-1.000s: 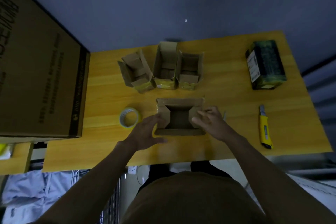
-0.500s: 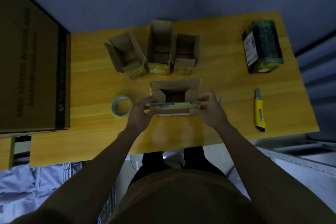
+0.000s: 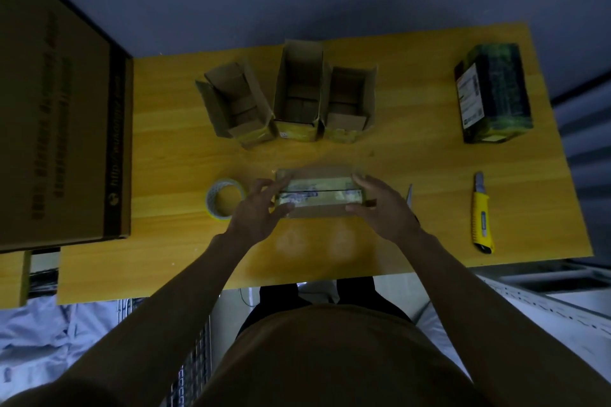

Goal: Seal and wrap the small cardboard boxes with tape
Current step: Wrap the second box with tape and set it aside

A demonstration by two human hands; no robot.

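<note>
The small brown cardboard box lay long from 9 to 3 o'clock, flaps shut; the left hand and the right hand gripped its ends.

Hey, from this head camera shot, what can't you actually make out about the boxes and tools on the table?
- Small box: its ends are covered by the left hand and right hand; the print on its flaps is blurred.
- Large carton: cut off by the left edge; its lettering is dark and unreadable.
- Wrapped package: label text too small.
- Three open boxes: bottoms in shadow.
- Thin item by the right hand: too small to identify.
</note>
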